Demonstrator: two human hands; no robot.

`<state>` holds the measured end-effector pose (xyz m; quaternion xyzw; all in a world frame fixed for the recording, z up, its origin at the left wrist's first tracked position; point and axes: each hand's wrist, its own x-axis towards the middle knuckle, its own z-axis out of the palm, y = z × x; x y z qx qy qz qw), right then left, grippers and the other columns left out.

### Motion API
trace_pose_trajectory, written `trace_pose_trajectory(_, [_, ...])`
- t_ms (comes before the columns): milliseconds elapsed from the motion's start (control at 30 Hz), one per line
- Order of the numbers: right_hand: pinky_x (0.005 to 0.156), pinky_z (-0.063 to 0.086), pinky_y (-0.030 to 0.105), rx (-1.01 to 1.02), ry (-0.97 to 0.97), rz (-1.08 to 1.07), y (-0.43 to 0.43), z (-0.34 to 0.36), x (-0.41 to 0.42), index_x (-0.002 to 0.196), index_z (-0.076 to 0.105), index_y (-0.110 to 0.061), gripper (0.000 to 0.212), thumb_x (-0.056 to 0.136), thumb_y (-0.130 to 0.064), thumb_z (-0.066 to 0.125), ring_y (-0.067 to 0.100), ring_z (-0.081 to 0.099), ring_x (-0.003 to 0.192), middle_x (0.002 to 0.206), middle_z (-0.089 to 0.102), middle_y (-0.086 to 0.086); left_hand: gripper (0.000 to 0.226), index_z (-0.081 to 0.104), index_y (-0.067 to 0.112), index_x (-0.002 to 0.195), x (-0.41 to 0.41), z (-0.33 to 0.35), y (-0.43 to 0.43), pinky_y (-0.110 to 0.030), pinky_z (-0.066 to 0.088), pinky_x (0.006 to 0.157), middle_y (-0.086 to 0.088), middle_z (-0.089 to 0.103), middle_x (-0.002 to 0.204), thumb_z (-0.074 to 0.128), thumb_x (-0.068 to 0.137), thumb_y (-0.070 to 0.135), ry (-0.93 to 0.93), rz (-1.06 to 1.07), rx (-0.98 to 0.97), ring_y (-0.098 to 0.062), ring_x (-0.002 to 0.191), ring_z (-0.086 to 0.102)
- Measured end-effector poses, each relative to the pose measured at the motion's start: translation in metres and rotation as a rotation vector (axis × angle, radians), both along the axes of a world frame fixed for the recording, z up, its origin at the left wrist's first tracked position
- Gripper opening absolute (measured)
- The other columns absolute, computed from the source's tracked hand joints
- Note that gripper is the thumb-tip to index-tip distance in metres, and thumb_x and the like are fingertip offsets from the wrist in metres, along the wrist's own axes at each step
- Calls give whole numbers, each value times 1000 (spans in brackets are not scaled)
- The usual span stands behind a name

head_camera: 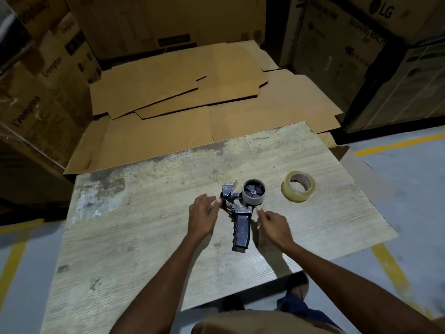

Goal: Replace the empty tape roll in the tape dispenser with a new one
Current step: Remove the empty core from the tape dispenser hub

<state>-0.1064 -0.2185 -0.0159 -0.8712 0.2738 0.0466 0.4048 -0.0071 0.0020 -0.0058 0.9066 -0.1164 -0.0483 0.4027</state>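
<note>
- Tape dispenser [240,227], empty core [251,201] mounted, is laid on the counter [144,225]
- New tape roll [290,192] is set apart, right
- Left grip [204,213], right grip [273,224] are held slack beside the dispenser, nothing grasped

Pretty dim in here, warm yellowish light overall. The table [144,213] top is the brightest patch, while the stacked boxes [43,75] on the left sink into near-black. Light seems to fall from overhead: a soft shadow sits right under my right hand [273,225] and the tape dispenser [240,213]. Both hands are smeared with motion blur, my left hand [204,213] worst at the fingertips. There's a tiny pink glint on the dispenser's hub and a dull sheen on the new tape roll [298,189]. The wide lens bends the yellow floor lines [390,268] and the box edges near the corners, where everything goes soft.
</note>
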Motion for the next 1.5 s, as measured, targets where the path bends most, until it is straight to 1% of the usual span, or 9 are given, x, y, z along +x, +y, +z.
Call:
trace_pose_trajectory(200, [68, 53, 30, -68, -173, -66, -41, 14, 2, 94, 63, -24, 20, 100, -42, 62, 5, 71, 67, 68, 73, -9, 97, 35, 26, 157, -17, -11, -32, -47, 16, 125, -1, 27, 168, 52, 82, 84, 28, -103, 189, -14, 158, 8])
trace_pose_trajectory(367, [60, 42, 5, -45, -185, -59, -51, 20, 0, 106, 65, -16, 14, 99, -28, 69, -18, 62, 62, 66, 65, -20, 130, 0, 20, 166, -21, -17, -47, -48, 8, 127, -1, -8, 174, 63, 73, 85, 149, -143, 231, -16, 159, -14])
trace_pose_trajectory(567, [65, 43, 6, -51, -182, -52, -56, 24, -4, 111, 67, -13, 17, 98, -22, 70, -16, 63, 69, 73, 64, -20, 122, 5, 22, 166, 7, -16, -31, -52, 12, 124, 4, -1, 174, 75, 76, 67, 116, -330, 259, -13, 158, -14])
trace_pose_trajectory(667, [77, 55, 32, -77, -222, -12, -55, 22, -6, 116, 66, -15, 26, 95, -29, 73, 8, 69, 85, 88, 70, -5, 112, 14, 21, 166, 22, -8, -19, -58, 18, 124, 4, 6, 174, 80, 79, 49, 126, -475, 275, -12, 159, -10])
trace_pose_trajectory(867, [96, 50, 39, -170, -236, 245, -41, 18, -7, 146, 45, -23, 86, 78, -66, 74, 19, 52, 120, 136, 50, 3, 87, 40, 23, 158, 35, -8, -5, -43, 30, 122, -6, 33, 166, 80, 83, 40, 241, -504, 201, -20, 156, 23])
trace_pose_trajectory(1067, [100, 48, 38, -229, -127, 365, -29, 12, -3, 152, 35, -26, 109, 65, -80, 73, 24, 49, 126, 136, 49, 4, 44, 70, 22, 89, 17, -4, -35, -42, 48, 80, -8, 68, 96, 46, 86, 58, 309, -95, 13, -23, 91, 62])
trace_pose_trajectory(1133, [99, 49, 37, -223, -110, 357, -26, 9, -3, 152, 37, -24, 107, 67, -72, 80, 24, 48, 127, 136, 49, 5, 55, 55, 21, 72, 11, -2, -49, -35, 37, 61, 0, 59, 74, 41, 94, 70, 282, 15, 63, -21, 72, 55])
trace_pose_trajectory(1300, [94, 47, 30, -199, -113, 334, -26, 3, 3, 144, 47, -23, 92, 67, -55, 86, 22, 50, 121, 130, 54, 3, 84, 60, 16, 116, 10, 0, -85, -35, 46, 74, -3, 73, 104, 38, 83, 90, 346, 244, 142, -27, 97, 67])
trace_pose_trajectory(1500, [96, 46, 27, -173, -75, 458, -42, 8, 11, 146, 45, -27, 90, 68, -53, 83, 17, 52, 120, 131, 55, -1, 95, 57, 11, 107, 17, 1, -96, -36, 52, 66, -8, 69, 99, 46, 69, 97, 360, 333, 243, -30, 85, 66])
